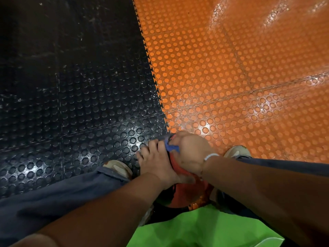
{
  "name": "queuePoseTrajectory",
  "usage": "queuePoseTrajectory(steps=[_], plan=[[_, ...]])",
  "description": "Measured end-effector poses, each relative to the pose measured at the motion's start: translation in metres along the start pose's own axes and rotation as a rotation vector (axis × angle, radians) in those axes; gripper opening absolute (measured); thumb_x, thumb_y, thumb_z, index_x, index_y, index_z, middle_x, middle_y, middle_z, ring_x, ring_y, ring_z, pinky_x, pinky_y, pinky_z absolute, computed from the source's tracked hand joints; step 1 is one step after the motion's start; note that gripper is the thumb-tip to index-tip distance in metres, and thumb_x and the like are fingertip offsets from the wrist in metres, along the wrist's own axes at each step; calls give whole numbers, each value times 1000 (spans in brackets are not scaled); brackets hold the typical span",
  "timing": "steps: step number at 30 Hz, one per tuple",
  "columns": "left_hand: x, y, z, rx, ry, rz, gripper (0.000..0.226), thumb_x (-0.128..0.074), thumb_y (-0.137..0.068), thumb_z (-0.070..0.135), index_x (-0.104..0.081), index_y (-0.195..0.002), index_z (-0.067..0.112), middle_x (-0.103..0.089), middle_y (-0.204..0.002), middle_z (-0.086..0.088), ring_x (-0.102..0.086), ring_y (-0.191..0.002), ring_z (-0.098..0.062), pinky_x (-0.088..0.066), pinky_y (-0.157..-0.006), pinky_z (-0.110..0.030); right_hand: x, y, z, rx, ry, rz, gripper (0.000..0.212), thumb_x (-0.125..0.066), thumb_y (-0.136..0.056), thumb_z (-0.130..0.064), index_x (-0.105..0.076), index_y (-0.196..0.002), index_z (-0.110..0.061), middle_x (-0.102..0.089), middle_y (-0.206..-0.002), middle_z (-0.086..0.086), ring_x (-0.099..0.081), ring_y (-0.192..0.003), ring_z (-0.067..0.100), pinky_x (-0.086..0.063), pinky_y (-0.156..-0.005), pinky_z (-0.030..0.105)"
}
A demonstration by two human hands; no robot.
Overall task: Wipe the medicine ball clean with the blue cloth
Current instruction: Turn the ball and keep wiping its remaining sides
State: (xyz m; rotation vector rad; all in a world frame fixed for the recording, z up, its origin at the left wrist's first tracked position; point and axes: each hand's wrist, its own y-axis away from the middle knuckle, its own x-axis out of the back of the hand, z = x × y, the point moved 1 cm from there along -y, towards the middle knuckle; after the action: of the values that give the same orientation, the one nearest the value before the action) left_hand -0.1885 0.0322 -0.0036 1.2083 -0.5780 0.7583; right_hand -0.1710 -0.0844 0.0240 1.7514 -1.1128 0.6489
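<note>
Blue cloth is peeking out from under the right hand, whose fingers are curling round it and pinning it against the top of the ball. A white band is circling that wrist. Just beside it, the left hand is lying on the ball's left flank, fingers straight and spread, gripping nothing. The cloth is showing in the narrow gap between the two hands. Most of the ball is hiding beneath hands and forearms; what is showing is orange-red with dark patches, sitting low between the person's legs, though whether it is on the floor I cannot tell. Grey-blue trousers are framing it, with a pale shoe poking out on the left and another on the right. A bright green garment is filling the bottom edge. Studded flooring is spreading out ahead: black mat left, orange mat right, locking along a toothed seam.
</note>
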Motion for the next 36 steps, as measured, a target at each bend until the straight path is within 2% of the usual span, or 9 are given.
queuePoseTrajectory(steps=[5, 11, 16, 19, 22, 25, 28, 33, 36], plan=[[-4, 1, -4, -110, 147, 48, 131, -78, -32, 75, -18, -138, 26, -21, -131, 6, -17, -123, -19, -22, -112, -32, 13, -29, 35, -271, -23, -43, 19, -53, -91, -27, -68, -96, -16, -62, -83, 2, -57, -80, 23, -44, -64, 24], [-4, 3, -10, -118, 70, 22, 150, -75, -31, 79, -1, -146, 17, -16, -131, 4, -17, -123, -20, -17, -112, -31, 6, -11, 3, 104, 58, -115, 28, -49, -93, -31, -63, -117, -26, -57, -114, -3, -56, -100, 19, -45, -85, 27], [-4, 5, -7, -139, 72, 15, 150, -77, -34, 77, 2, -147, 19, -12, -139, 4, -11, -129, -21, -14, -115, -32, 13, -41, 33, -205, 33, -124, 19, -54, -89, -28, -67, -98, -18, -62, -93, 6, -58, -85, 26, -40, -66, 25], [-4, 5, -6, -129, 55, 0, 151, -76, -33, 78, 2, -148, 19, -11, -137, 4, -12, -127, -22, -17, -114, -33, 9, -40, 22, -131, 88, -109, 20, -51, -89, -24, -68, -97, -16, -63, -93, 6, -60, -87, 25, -41, -66, 26], [-2, 2, -9, -111, 48, -6, 149, -75, -32, 79, -5, -147, 15, -15, -130, 4, -16, -122, -20, -20, -112, -31, 5, -15, 5, 89, 0, -121, 23, -52, -91, -28, -67, -108, -20, -60, -105, -1, -57, -97, 18, -46, -84, 27], [1, 1, -10, -117, 48, -23, 148, -77, -35, 77, -4, -148, 16, -15, -136, 2, -14, -125, -20, -19, -112, -32, 9, -16, 28, -76, -234, -102, 29, -60, -89, -29, -65, -114, -17, -62, -117, 1, -57, -107, 19, -44, -95, 29], [2, 1, -8, -107, 71, -25, 150, -78, -34, 75, -2, -150, 18, -15, -139, 3, -13, -128, -21, -19, -113, -32, 13, -24, 43, -333, -250, -52, 28, -57, -90, -33, -66, -111, -17, -64, -117, 7, -59, -103, 24, -47, -88, 32], [4, -4, -11, -64, 49, -34, 138, -74, -31, 80, -20, -141, 16, -20, -121, 2, -20, -116, -21, -25, -109, -31, 3, -10, -11, 77, -3, -94, 28, -47, -94, -36, -63, -115, -27, -57, -110, -5, -55, -99, 16, -44, -86, 26], [5, -3, -8, -70, 74, -39, 146, -76, -33, 78, -8, -147, 17, -18, -133, 2, -17, -124, -23, -24, -112, -35, 10, -16, 17, -170, -126, -65, 26, -53, -91, -35, -65, -111, -22, -59, -104, -3, -56, -96, 19, -48, -85, 30]])
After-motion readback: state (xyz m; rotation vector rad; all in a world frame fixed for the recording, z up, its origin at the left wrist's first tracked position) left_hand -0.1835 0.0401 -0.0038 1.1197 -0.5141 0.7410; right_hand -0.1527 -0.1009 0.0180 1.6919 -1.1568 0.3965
